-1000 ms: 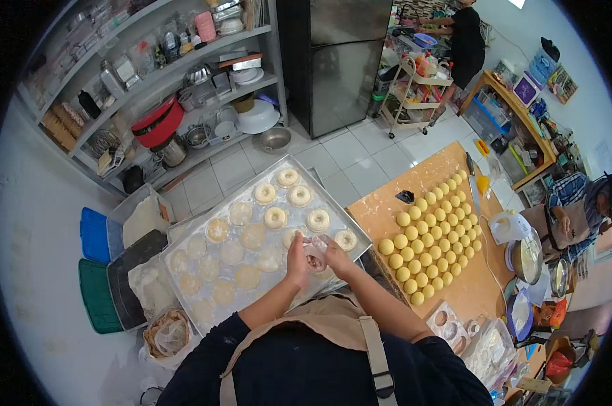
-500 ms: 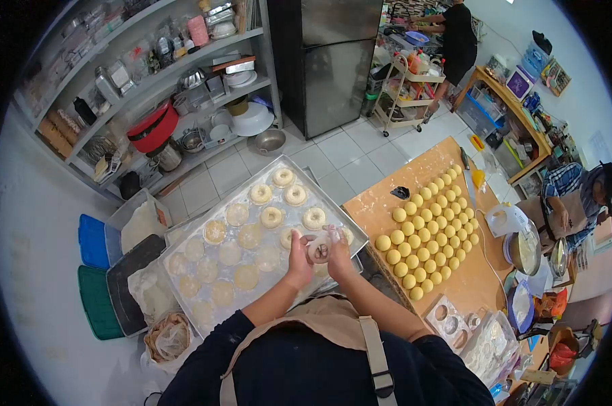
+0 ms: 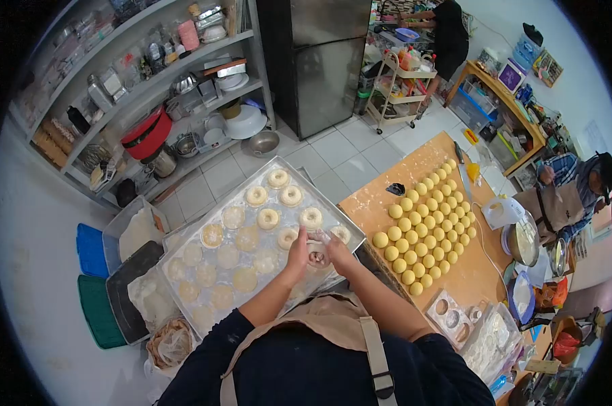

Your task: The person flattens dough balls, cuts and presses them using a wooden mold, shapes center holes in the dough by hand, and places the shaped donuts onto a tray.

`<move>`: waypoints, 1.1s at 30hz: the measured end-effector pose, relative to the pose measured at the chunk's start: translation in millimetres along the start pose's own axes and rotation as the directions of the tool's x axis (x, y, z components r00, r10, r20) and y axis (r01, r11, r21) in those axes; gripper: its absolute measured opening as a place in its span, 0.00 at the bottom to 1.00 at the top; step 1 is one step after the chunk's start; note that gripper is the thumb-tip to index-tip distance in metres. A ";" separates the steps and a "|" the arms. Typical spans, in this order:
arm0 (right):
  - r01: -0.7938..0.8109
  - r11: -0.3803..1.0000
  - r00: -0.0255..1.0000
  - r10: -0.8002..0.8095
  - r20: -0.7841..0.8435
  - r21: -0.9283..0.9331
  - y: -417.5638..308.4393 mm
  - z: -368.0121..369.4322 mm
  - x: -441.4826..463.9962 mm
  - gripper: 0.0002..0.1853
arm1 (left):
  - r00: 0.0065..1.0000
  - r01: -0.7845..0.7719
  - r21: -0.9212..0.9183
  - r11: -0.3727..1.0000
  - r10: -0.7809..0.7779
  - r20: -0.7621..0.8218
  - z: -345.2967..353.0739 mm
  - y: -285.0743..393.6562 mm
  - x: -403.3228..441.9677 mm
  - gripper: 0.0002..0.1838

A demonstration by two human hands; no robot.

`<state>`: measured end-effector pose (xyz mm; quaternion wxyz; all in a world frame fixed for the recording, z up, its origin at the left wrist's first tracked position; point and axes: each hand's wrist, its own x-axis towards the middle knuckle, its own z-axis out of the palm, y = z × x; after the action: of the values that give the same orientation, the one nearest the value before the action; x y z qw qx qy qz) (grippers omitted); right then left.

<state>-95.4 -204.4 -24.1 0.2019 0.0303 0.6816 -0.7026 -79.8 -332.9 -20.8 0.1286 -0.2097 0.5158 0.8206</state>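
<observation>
Over the near right part of a floured metal tray (image 3: 184, 296), my left hand (image 3: 299, 254) and my right hand (image 3: 337, 252) are close together. Both have closed fingers on a pale, floury dough ring (image 3: 317, 258), with fingertips visible in its middle. Several shaped dough rings, such as this doughnut (image 3: 311, 218), lie at the tray's far right side. Toward the left of the tray are round floury marks and a yellowish floury disc (image 3: 212, 235). My fingers partly hide the held dough.
Rows of yellow dough balls (image 3: 424, 233) cover much of the wooden table (image 3: 485, 277) at right. A knife (image 3: 463, 166), a holed mould (image 3: 448, 314) and a flour container (image 3: 492, 342) are there too. A co-worker (image 3: 556, 196) stands beyond mixing bowls; another person (image 3: 451, 40) is at the back.
Both hands remain on the dough ring, and their fingers have shifted around it. The view has moved slightly. The co-worker at right has straightened and raised a hand.
</observation>
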 end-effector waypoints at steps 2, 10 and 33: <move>-0.079 0.973 0.989 0.103 -0.105 0.217 -39.6 11.3 -21.4 0.20 | 0.999 0.031 -0.097 0.995 -0.029 0.016 6.4 3.1 -5.7 0.34; 0.027 1.000 0.999 -0.027 0.038 -0.002 -1.2 -2.3 -0.9 0.15 | 0.999 -0.006 0.173 0.985 -0.001 0.038 1.7 11.1 -3.8 0.36; 0.170 0.983 0.976 -0.177 -0.127 -0.063 59.4 -4.4 24.2 0.24 | 0.984 0.165 -0.390 0.906 -0.179 0.001 13.2 18.5 -16.8 0.33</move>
<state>-99.3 -205.4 -88.3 0.0948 0.0120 0.7114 -0.6963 -75.7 -329.0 6.9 0.1472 -0.2898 0.3244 0.8883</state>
